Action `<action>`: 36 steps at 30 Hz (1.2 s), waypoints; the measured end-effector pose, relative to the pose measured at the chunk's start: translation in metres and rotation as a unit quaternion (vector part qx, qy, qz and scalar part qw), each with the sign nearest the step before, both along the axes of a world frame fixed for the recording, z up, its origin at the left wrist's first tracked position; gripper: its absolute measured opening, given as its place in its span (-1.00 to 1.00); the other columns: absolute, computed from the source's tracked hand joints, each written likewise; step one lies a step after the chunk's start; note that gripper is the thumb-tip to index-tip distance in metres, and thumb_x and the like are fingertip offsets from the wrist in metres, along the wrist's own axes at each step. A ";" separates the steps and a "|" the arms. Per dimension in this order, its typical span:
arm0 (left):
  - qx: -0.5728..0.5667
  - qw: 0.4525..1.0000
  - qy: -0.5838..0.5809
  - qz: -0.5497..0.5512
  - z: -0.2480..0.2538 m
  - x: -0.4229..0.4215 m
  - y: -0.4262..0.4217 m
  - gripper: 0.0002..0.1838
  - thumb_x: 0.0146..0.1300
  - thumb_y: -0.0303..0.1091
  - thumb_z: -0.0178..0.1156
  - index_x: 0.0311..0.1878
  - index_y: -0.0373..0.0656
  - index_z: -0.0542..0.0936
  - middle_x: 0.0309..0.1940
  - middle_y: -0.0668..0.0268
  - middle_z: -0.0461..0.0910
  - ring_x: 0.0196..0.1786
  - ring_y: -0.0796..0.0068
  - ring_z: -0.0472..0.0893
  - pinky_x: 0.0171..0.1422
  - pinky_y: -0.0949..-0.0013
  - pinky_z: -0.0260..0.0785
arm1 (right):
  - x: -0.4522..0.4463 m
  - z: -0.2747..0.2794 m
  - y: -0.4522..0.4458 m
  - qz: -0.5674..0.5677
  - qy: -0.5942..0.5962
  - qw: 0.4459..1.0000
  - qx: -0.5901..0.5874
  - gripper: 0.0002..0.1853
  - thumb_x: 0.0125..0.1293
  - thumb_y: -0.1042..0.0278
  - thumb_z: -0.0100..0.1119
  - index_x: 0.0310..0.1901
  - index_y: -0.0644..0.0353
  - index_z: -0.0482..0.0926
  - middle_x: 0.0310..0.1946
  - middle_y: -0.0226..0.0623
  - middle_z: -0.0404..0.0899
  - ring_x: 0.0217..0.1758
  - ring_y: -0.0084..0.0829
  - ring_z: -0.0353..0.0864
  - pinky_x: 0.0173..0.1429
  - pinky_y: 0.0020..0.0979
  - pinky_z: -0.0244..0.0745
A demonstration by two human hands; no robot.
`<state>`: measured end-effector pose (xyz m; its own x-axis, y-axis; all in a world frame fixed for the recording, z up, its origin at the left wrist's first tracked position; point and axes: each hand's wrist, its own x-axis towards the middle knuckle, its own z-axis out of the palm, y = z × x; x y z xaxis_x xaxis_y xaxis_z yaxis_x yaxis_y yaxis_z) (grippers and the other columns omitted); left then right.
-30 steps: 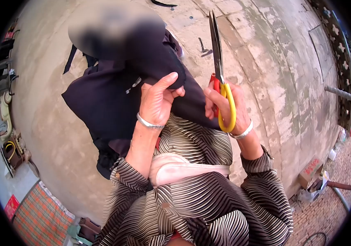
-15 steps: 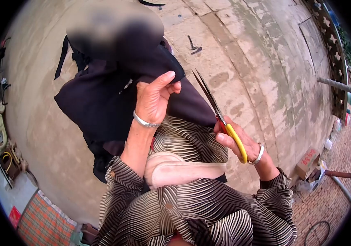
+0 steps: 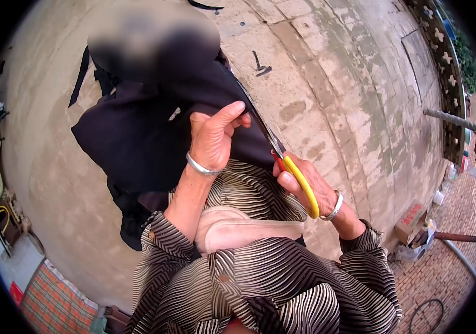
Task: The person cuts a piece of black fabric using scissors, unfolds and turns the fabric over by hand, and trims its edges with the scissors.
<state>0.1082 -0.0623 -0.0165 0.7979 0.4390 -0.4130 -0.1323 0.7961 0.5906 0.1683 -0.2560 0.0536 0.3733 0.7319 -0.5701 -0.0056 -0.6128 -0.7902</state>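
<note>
A large piece of dark cloth [image 3: 132, 133] hangs over my lap and spreads forward. My left hand [image 3: 213, 131] pinches its edge between thumb and fingers near the middle of the view. In my right hand [image 3: 299, 181] is a pair of scissors [image 3: 302, 186] with yellow and red handles. The long blades point up and away, lying along the cloth's right edge just beside my left fingertips. Whether the blades have cloth between them I cannot tell. Both wrists wear silver bangles.
Black scraps [image 3: 260, 64] lie on the concrete floor [image 3: 349, 111] ahead. A cardboard box [image 3: 411, 221] and plastic bag stand at the right, near a metal pipe [image 3: 463, 237]. A plaid cloth [image 3: 57, 298] is at the lower left. A blurred patch covers the top of the dark cloth.
My right hand has moved left and slightly up with the scissors, bringing the blades from beside the cloth onto its edge. My left hand keeps its pinch, shifted slightly right.
</note>
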 end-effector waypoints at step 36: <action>0.063 0.998 0.012 -0.023 -0.004 -0.006 0.001 -0.90 0.23 -0.58 0.23 -0.39 -0.37 0.68 -0.44 0.19 0.66 -0.40 0.35 0.64 -0.19 0.31 0.53 | -0.002 -0.011 0.007 -0.037 0.017 0.999 -0.005 -0.48 0.40 -0.10 0.04 -0.38 0.31 0.34 -0.60 -0.11 0.25 -0.53 -0.25 0.26 -0.35 -0.23 0.29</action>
<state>0.1020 -0.0609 -0.0200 0.8086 0.4518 -0.3769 -0.0817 0.7206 0.6885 0.1663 -0.2489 0.0422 0.4065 0.6974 -0.5903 -0.0778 -0.6173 -0.7829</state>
